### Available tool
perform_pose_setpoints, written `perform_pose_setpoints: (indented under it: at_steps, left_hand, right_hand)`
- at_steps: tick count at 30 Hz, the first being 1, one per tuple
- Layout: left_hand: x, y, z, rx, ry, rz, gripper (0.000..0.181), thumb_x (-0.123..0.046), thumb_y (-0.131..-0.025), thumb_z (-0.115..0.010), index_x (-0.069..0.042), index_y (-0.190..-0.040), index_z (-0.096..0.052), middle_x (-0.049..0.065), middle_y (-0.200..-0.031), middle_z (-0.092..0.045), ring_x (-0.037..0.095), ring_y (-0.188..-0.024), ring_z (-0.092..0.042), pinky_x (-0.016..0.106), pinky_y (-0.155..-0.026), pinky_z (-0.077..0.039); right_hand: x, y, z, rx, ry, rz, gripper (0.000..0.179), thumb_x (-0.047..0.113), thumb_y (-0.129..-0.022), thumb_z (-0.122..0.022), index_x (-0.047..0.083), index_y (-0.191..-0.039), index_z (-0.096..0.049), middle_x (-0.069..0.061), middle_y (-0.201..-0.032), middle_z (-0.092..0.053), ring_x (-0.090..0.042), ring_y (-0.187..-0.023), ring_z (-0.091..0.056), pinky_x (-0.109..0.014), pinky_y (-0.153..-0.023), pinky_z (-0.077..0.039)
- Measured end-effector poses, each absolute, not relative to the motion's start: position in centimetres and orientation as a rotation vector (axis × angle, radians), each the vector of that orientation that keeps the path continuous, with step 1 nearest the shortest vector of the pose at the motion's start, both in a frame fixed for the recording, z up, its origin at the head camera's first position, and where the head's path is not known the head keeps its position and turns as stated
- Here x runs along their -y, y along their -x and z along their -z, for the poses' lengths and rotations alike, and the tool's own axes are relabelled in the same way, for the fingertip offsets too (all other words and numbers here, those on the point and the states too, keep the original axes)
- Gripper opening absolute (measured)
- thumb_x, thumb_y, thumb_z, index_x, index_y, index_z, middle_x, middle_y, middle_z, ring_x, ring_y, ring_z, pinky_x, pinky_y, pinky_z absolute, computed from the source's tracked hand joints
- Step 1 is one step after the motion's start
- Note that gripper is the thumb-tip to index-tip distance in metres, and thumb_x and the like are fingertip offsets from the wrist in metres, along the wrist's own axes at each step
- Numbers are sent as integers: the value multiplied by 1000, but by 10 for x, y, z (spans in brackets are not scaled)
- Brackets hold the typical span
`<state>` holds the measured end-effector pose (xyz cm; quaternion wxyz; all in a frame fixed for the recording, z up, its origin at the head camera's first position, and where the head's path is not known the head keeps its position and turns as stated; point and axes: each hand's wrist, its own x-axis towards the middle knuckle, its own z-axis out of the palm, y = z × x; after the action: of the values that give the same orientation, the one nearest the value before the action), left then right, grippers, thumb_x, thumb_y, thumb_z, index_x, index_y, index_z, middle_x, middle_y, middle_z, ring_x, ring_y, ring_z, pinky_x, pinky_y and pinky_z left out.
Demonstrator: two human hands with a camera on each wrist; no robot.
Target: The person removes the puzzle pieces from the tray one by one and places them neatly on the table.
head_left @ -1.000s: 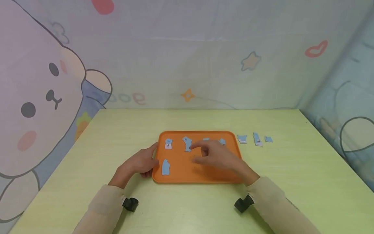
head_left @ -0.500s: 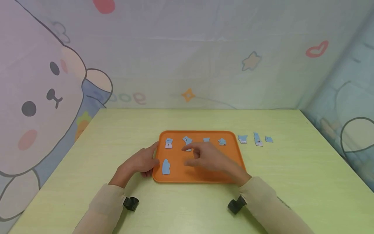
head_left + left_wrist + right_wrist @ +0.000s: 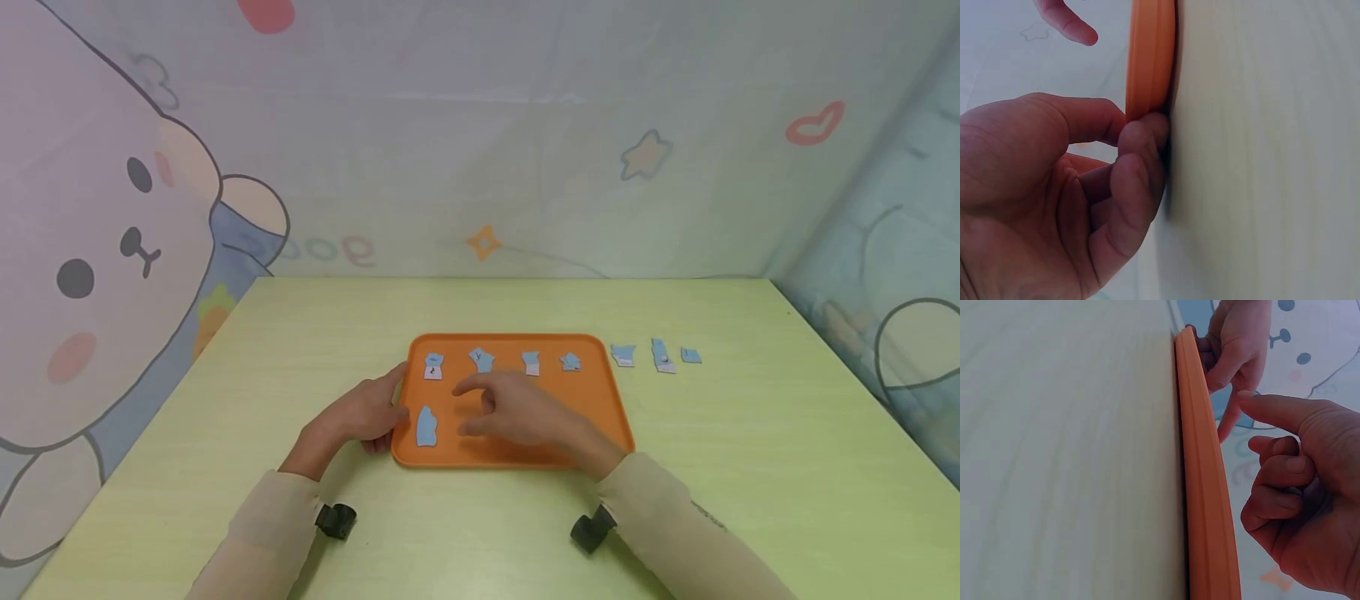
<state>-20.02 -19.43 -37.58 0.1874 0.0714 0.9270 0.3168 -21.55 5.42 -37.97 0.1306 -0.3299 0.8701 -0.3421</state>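
My left hand (image 3: 369, 410) grips the left rim of an orange tray (image 3: 517, 460), thumb on top and curled fingers against its side in the left wrist view. Over the tray hovers my right hand (image 3: 517, 408), holding nothing. Its thumb and index finger stand apart, while the other fingers are curled in the right wrist view. To the left of its fingertips lies a tall light-blue puzzle piece (image 3: 426, 427). Along the tray's far side sit a blue and pink piece (image 3: 433, 367), a forked piece (image 3: 482, 360) partly hidden by my right hand, a small piece (image 3: 531, 362) and a star-like piece (image 3: 571, 362).
Right of the tray on the pale green table (image 3: 480, 533), a short wide piece (image 3: 622, 356), a long piece (image 3: 663, 356) and a small square-like piece (image 3: 691, 355) lie in a row. A printed cloth (image 3: 420, 150) hangs behind the table.
My right hand has moved left across the tray, uncovering the small pieces at the far right and covering the forked piece's lower part. The left hand and tray have not moved.
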Motion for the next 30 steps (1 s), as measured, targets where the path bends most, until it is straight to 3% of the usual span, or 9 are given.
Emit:
perform_pose_setpoints:
  at_steps: [17, 30]
  left_hand:
    - [194, 200, 374, -2594, -158, -870, 72, -15, -92, -46, -16, -155, -10, 10, -59, -59, 21, -45, -55, 34, -47, -50]
    - [194, 201, 376, -2603, -147, -858, 72, -16, -93, -46, -17, -155, -11, 9, -58, -60, 21, -44, -56, 34, -47, -51]
  right_hand:
    - [-35, 213, 387, -2482, 971, 909, 51, 33, -80, -74, 17, -126, -60, 6, -53, -42, -9, -47, -35, -24, -49, -31]
    - [-27, 212, 387, -2470, 931, 871, 57, 33, -81, -74, 17, -132, -55, 2, -50, -50, -14, -42, -50, -25, -51, -39]
